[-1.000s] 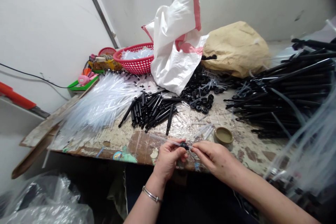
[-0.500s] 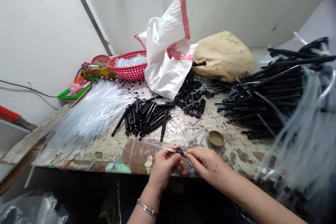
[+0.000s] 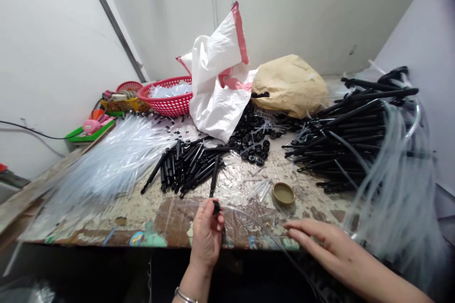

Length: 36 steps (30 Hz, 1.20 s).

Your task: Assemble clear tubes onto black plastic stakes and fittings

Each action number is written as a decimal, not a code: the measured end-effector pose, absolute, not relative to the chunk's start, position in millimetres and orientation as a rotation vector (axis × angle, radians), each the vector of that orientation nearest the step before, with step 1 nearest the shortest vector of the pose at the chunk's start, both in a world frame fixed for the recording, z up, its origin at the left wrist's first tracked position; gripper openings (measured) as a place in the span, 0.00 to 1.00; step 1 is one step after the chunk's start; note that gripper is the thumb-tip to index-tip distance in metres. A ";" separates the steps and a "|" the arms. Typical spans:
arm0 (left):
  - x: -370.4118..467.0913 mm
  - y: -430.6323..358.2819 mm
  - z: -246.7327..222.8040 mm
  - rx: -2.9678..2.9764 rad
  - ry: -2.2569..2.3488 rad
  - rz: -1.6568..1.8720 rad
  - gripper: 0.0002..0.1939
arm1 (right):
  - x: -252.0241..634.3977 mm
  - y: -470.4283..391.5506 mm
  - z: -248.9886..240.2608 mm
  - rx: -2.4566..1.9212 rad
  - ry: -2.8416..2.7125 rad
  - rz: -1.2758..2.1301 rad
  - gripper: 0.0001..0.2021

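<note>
Near the bench's front edge my left hand is closed round a small black fitting. A thin clear tube runs rightward from that hand and curves down past the edge. My right hand is off to the right, its fingers stretched out and apart from the fitting, with nothing visible in them. Just beyond the hands lie short clear tubes and a small round dish. Black rods form a pile behind my left hand.
Clear tubes spread over the left side. Black rings, a white sack, a red basket and a tan bag stand behind. Long black rods with hanging clear tubes fill the right.
My hands have moved apart; the right one has let go of the piece at the black fitting and shifted right. The clear tube now extends right from my left hand. The view has shifted.
</note>
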<state>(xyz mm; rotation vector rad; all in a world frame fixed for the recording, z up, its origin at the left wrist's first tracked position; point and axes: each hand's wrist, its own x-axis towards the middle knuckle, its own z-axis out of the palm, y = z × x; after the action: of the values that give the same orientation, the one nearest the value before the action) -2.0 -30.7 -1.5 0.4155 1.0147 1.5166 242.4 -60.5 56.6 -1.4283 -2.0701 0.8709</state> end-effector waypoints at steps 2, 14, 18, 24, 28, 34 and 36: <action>-1.6 -31.1 -0.3 0.416 1.015 1.498 0.13 | 242.4 -38.4 61.7 -1.439 -2.093 0.807 0.14; -4.4 -31.4 -5.0 0.462 0.979 1.358 0.17 | 199.0 146.0 38.6 -1.679 -2.239 0.338 0.15; -5.7 -31.2 -3.7 0.467 0.963 1.315 0.17 | 179.8 164.5 26.9 -1.723 -2.260 0.249 0.17; -6.8 -30.7 2.0 0.477 0.925 1.257 0.17 | 186.0 178.4 24.6 -1.730 -2.286 0.244 0.07; -8.6 -32.2 2.3 0.481 0.903 1.242 0.17 | 201.6 180.4 30.0 -1.748 -2.255 0.265 0.12; -9.2 -32.5 -0.7 0.517 0.881 1.216 0.17 | 204.1 145.3 36.6 -1.567 -2.406 0.425 0.09; -8.4 -32.6 -1.2 0.534 0.882 1.206 0.18 | 202.3 128.9 34.6 -1.503 -2.467 0.480 0.08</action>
<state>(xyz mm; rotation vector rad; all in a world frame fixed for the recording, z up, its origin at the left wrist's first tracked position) -8.4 -32.6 -1.2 0.5339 0.8821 1.2059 202.3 128.9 34.6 -1.5027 -2.4667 0.4797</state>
